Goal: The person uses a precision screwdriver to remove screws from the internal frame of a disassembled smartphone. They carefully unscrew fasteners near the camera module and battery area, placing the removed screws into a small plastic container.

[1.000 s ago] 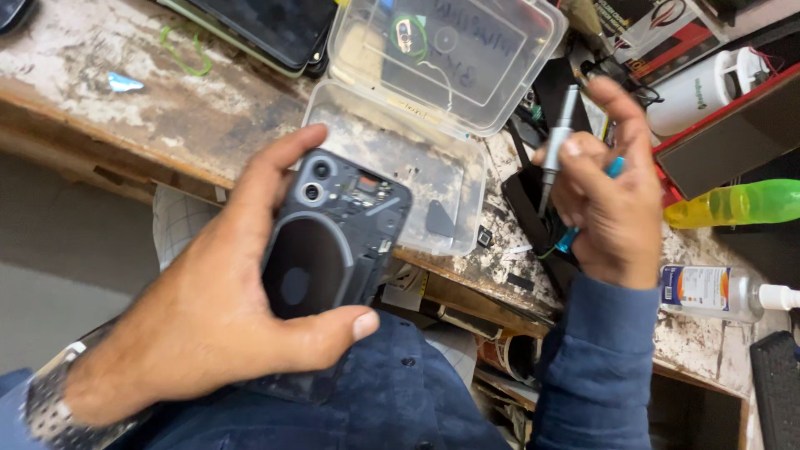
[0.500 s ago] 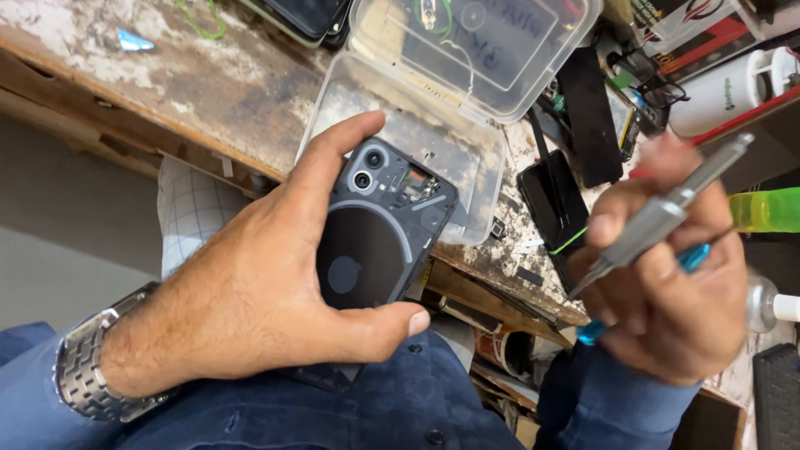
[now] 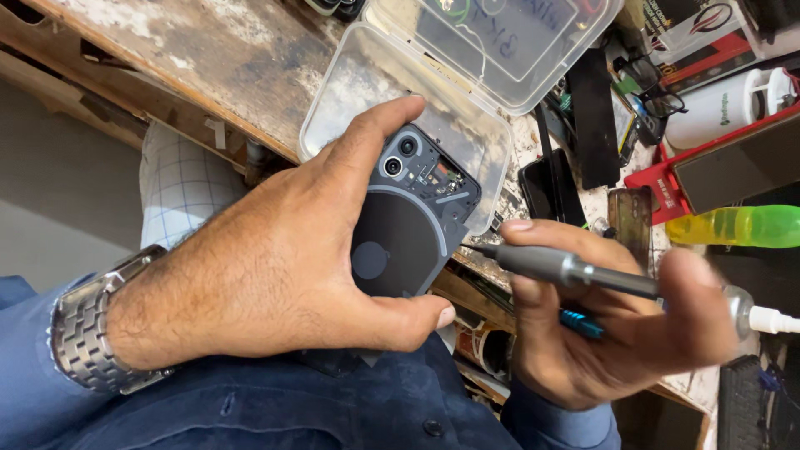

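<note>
Presently the left hand [image 3: 275, 258] grips a phone [image 3: 412, 221] with its back cover off, fingers wrapped round its left edge, forefinger laid along the far end and thumb pressed against the near right corner. The phone sits tilted, camera end pointing far, held above the person's lap at the near edge of the worktop [image 3: 208, 67]. Two camera lenses show at its far end; a dark round coil covers the middle of the exposed back.

The right hand [image 3: 600, 325] is closed round a grey metal screwdriver [image 3: 575, 271], thumb on top of the barrel, fingers curled beneath. The tool lies nearly level, its tip pointing left and meeting the right edge of the phone; whether it actually touches a screw cannot be told. A white cable [image 3: 775, 319] leaves the right end of the tool. A small blue tool [image 3: 581, 322] also shows between the fingers of that hand. The hand's right part is blurred.

A steel watch [image 3: 100, 325] sits on the left wrist, and blue sleeves cover both arms.

Just beyond the phone a clear plastic box [image 3: 367, 75] lies open on the worktop, its lid [image 3: 500, 50] hinged back to the far side. Right of it lie a black slab-shaped part [image 3: 593, 117], a red tray [image 3: 692, 179], a yellow-green bottle [image 3: 737, 226] on its side and a white jar [image 3: 723, 108]. The worktop surface is worn and stained.
</note>
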